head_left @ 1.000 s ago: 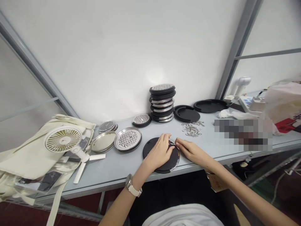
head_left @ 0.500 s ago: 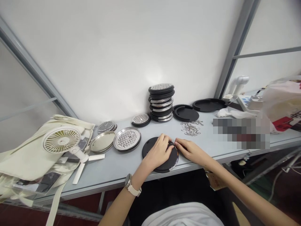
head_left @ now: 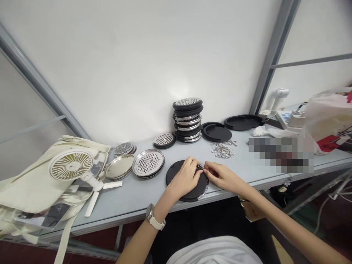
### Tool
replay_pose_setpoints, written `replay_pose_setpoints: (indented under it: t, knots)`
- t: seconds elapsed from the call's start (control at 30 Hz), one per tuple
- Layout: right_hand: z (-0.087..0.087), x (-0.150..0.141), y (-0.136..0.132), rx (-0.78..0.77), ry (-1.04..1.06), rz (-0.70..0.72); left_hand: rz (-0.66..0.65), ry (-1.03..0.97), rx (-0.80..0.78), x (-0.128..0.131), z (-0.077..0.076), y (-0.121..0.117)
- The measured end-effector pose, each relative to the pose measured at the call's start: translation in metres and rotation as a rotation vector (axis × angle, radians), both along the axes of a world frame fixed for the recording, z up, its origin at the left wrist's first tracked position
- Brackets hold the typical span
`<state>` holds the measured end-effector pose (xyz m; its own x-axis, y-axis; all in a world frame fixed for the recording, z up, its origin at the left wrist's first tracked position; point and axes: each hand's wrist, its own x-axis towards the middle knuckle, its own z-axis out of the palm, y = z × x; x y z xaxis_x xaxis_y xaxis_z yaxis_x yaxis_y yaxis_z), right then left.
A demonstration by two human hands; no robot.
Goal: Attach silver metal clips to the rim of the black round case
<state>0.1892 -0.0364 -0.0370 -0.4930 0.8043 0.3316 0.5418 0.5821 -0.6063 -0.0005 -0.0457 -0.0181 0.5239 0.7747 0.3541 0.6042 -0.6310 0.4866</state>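
Note:
A round black disc point(head_left: 176, 172) with a shiny metal rim lies near the table's front edge. My left hand point(head_left: 185, 178) rests on top of it, fingers curled down and pressing at its right side. My right hand point(head_left: 221, 175) comes in from the right, fingertips pinched on a small metal clip point(head_left: 200, 167) at the disc's edge, where both hands meet. A loose pile of similar metal clips point(head_left: 222, 150) lies just behind my right hand.
A stack of black-and-metal discs point(head_left: 188, 120) stands at the wall, with black rings point(head_left: 217, 132) to its right. Perforated metal plates point(head_left: 149, 162) and a plain one point(head_left: 120, 167) lie left. A white fan point(head_left: 73, 166) sits on a cream bag point(head_left: 33, 183). Bags crowd the right end.
Both hands stay at the same spot on the disc's right edge; the view has drifted slightly. Nothing else on the table has moved.

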Motion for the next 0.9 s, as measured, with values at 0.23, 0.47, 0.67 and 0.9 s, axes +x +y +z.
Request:
replay_pose_setpoints:
  t: [0.23,0.47,0.67,0.9]
  knots:
    - [-0.0006,0.0012,0.0015,0.022,-0.025,0.015,0.003,0.033,0.018,0.0002,0.0023,-0.0006]
    - [-0.0013,0.0016,0.0026,0.029,-0.027,0.019,0.004,0.045,0.028,0.0001,0.0034,-0.0014]
    - [-0.0010,0.0012,0.0017,0.021,-0.024,0.021,0.002,0.044,0.024,0.0003,0.0042,-0.0018]
    - [-0.0002,0.0017,0.0000,0.015,-0.012,0.020,-0.005,0.040,0.025,0.0001,0.0039,-0.0014]
